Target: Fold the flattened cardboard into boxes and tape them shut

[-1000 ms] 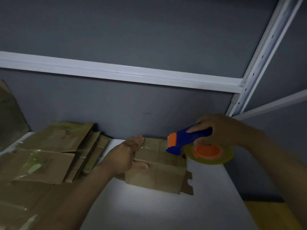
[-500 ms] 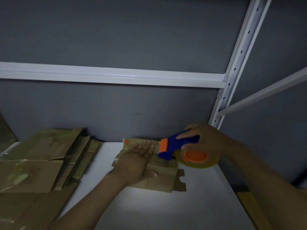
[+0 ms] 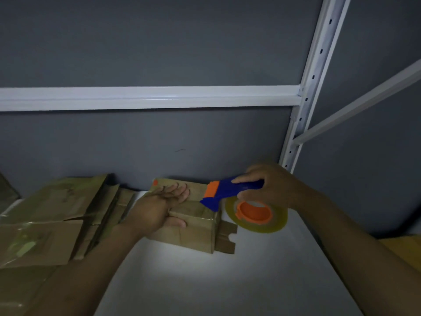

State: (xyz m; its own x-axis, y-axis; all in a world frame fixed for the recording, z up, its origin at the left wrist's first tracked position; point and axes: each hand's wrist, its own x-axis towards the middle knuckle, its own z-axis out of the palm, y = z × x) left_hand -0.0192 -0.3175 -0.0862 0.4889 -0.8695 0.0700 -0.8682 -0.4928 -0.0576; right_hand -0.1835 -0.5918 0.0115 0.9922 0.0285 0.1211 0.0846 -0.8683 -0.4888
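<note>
A small brown cardboard box (image 3: 196, 231) lies on the white shelf (image 3: 227, 281) near the back wall, a notched flap sticking out on its right. My left hand (image 3: 159, 206) lies flat on top of the box, fingers straight, thumb along its front face. My right hand (image 3: 266, 185) grips the blue handle of a blue and orange tape dispenser (image 3: 223, 192) with a roll of clear tape (image 3: 257, 215). The dispenser's orange front sits over the box's right top edge, just right of my left fingers.
Several flattened cardboard pieces (image 3: 57, 215), some with shiny tape, are stacked at the left of the shelf. A white rack upright (image 3: 305, 99) and crossbar (image 3: 148, 96) stand behind. A yellowish surface (image 3: 403, 247) shows at the lower right.
The view has closed in on the box. My left hand has slid further back along the box top. The dispenser has stayed at the box's right top edge.
</note>
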